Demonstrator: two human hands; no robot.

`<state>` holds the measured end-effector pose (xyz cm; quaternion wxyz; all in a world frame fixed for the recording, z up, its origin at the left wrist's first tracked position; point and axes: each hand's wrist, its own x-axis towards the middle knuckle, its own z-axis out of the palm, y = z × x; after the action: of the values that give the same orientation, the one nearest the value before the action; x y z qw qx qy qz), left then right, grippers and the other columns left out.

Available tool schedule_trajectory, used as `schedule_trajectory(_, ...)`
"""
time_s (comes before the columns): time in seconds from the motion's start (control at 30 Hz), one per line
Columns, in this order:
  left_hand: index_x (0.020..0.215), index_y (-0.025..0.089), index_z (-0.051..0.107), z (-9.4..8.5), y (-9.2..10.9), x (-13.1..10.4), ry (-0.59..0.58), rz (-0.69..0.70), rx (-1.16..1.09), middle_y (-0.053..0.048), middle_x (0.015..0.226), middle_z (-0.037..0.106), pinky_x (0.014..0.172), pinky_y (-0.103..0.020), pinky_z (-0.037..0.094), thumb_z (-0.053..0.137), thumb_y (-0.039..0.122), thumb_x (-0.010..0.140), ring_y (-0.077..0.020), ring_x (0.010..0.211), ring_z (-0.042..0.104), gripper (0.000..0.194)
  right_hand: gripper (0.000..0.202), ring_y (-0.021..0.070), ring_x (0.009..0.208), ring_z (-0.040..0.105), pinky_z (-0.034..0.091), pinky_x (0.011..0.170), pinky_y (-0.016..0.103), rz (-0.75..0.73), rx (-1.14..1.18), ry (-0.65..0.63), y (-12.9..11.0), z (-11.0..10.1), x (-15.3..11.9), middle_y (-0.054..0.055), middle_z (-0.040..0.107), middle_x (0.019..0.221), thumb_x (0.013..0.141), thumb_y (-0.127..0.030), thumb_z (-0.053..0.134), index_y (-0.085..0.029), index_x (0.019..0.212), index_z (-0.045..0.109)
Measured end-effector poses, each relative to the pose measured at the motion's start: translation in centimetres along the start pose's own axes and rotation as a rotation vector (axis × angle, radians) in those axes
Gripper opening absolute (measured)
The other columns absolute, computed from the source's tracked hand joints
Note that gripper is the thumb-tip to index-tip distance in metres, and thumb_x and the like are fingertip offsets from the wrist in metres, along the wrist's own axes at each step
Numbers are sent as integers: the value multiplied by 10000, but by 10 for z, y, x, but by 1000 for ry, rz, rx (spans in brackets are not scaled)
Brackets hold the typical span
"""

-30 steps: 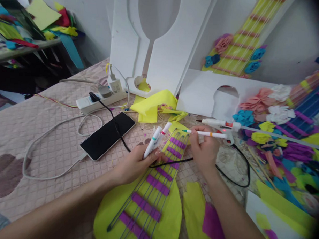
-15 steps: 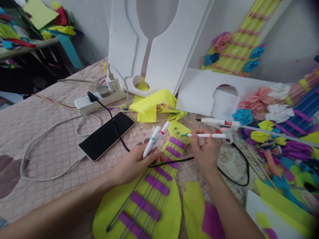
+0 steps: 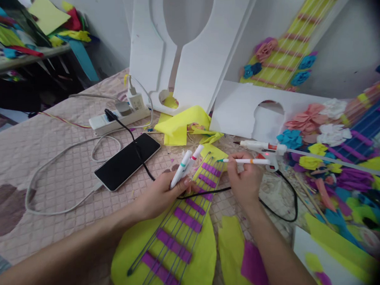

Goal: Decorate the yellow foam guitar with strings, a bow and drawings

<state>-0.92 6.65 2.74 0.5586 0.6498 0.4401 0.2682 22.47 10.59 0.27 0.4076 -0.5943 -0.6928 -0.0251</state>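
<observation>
A yellow paper guitar (image 3: 202, 242) with purple strips and dark drawn string lines lies flat on the table. My left hand (image 3: 168, 189) rests on its neck, closed around two white markers (image 3: 180, 169), one with a green band and one with a pinkish-red band. My right hand (image 3: 245, 179) pinches a white marker with an orange band (image 3: 254, 161). The green tip of that marker touches the top end of the neck, at the right edge. A black cable (image 3: 213, 192) crosses over the neck between my hands.
Left of my hands lie a black phone (image 3: 127, 162) and a white power strip (image 3: 119, 117) with cables. A hot glue gun (image 3: 267, 155) sits beyond my right hand. White foam boards (image 3: 199, 64) lean at the back; paper flowers (image 3: 321, 126) crowd the right side.
</observation>
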Motion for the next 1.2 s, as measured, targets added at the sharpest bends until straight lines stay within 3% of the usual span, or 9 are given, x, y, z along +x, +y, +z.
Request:
schedule_trajectory(0.13,916,158,714,0,-1,-1,-2,-4,21,-41,870,608,777,-263,463,411,412,959,-145,808,571,398,97,191,699,581,436,669,317,14,0,42,1,-2,1,25,642,735,829,-265,512,-209,773,570)
schedule_trajectory(0.4,909,152,711,0,1,-1,-1,6,17,-47,876,625,777,-254,466,412,396,957,-144,805,570,390,105,184,658,563,437,649,318,20,-9,-14,-1,0,1,14,618,691,807,-262,510,-209,736,566)
schedule_trajectory(0.57,843,143,694,0,3,-1,13,-2,11,-47,838,610,741,-251,472,412,403,948,-142,774,565,398,102,206,721,583,451,704,344,59,-8,89,0,-7,3,37,642,744,818,-270,507,-211,766,572)
schedule_trajectory(0.7,855,143,679,1,4,-3,18,3,26,-43,821,610,718,-246,460,399,403,950,-134,746,549,394,111,208,725,585,453,724,353,87,-10,90,3,-10,4,34,646,744,822,-276,503,-208,765,570)
schedule_trajectory(1.2,855,151,653,2,0,-6,71,25,53,-53,881,652,735,-262,458,380,437,958,-151,786,572,409,96,164,601,534,425,616,302,101,-6,94,9,-7,4,12,628,685,797,-253,516,-200,745,577)
